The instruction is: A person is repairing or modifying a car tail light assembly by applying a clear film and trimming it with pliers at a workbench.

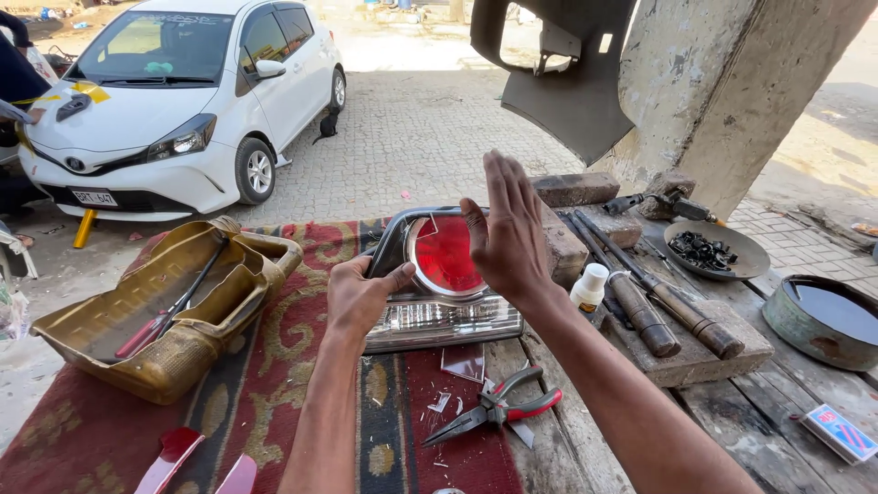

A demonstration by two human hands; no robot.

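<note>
A car tail light point(430, 311) with a round red lens and a clear lower strip stands on a patterned red rug point(302, 384). My left hand point(358, 297) grips its left edge, thumb on the front. My right hand point(508, 229) is raised in front of the red lens with fingers straight and spread, its thumb near the lens; it holds nothing. Broken red and clear lens shards point(463, 362) lie on the rug below the light. Pliers with red and grey handles point(498, 410) lie near my right forearm.
A gold-coloured tray-shaped housing point(160, 316) holds a red-handled screwdriver at left. To the right are bricks point(574, 188), a small white bottle point(590, 285), wooden-handled tools point(677, 311), a dish of dark parts point(713, 252) and a round metal pan point(823, 320). A white car point(174, 101) is parked behind.
</note>
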